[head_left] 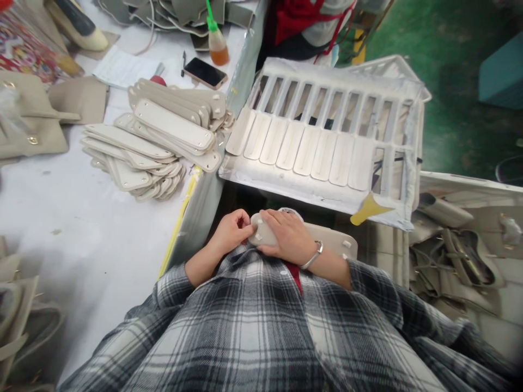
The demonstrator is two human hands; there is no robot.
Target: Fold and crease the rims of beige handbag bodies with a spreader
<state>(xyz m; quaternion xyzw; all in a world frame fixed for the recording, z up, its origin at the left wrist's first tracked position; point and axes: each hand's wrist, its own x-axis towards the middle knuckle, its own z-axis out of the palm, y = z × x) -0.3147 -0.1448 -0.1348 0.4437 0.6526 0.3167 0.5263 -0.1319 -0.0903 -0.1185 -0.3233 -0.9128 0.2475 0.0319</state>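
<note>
Close to my body, both hands work on one beige leather strip [327, 240] with rounded ends and small white tabs. My left hand [231, 231] pinches its left end with curled fingers. My right hand [286, 237], a bracelet on its wrist, lies over the strip and grips it. The rest of the strip runs off to the right under my right forearm.
A slatted rack [310, 185] ahead holds several beige strips [294, 149] side by side. On the white table [81, 228] to the left lie a pile of strips [155, 144], a phone [205, 72] and a glue bottle [218, 46]. Beige bag parts [457, 256] are heaped at right. Another person [310, 22] is beyond the rack.
</note>
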